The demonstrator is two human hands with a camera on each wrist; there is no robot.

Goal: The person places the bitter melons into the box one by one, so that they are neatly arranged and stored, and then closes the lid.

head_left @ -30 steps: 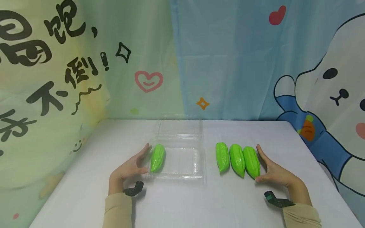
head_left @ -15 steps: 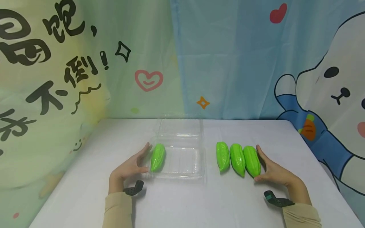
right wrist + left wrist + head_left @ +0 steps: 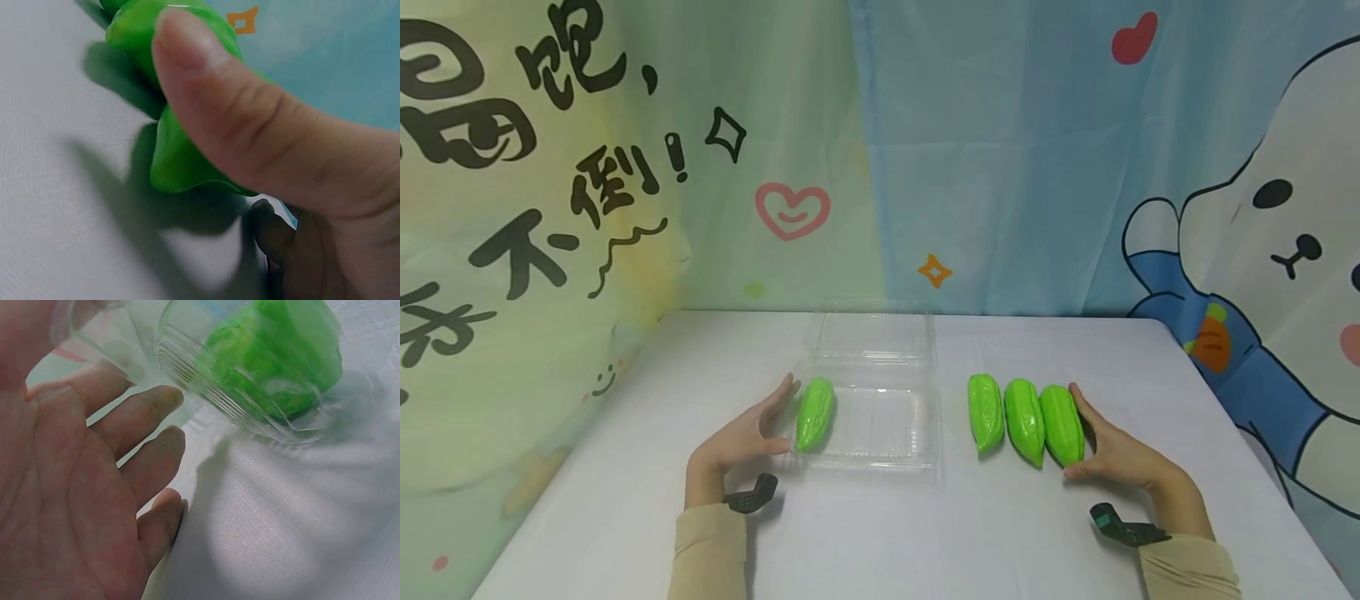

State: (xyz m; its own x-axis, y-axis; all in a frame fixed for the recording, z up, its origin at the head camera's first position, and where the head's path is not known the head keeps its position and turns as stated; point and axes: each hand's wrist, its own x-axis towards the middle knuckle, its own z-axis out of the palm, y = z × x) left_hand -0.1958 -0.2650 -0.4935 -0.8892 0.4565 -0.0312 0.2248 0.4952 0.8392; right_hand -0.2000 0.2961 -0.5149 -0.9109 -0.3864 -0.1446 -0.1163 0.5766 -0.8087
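The left hand (image 3: 743, 440) is held spread beside the left wall of a clear plastic box (image 3: 880, 425), in which one glossy green ridged fruit (image 3: 815, 415) is contained. The right hand (image 3: 1120, 452) is likewise spread beside the rightmost of three matching green fruits (image 3: 1024, 421); contact cannot be told. White cloth (image 3: 952, 442) is exposed between box and row.

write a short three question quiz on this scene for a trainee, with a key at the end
1. How many green pieces show in the head view altogether?
2. Of the green pieces outside the clear container, which is nearest the right hand?
A) the leftmost
B) the middle one
C) the rightmost
3. True or false: two green pieces lie in the clear container.

Key:
1. Four.
2. C.
3. False; it holds only one.
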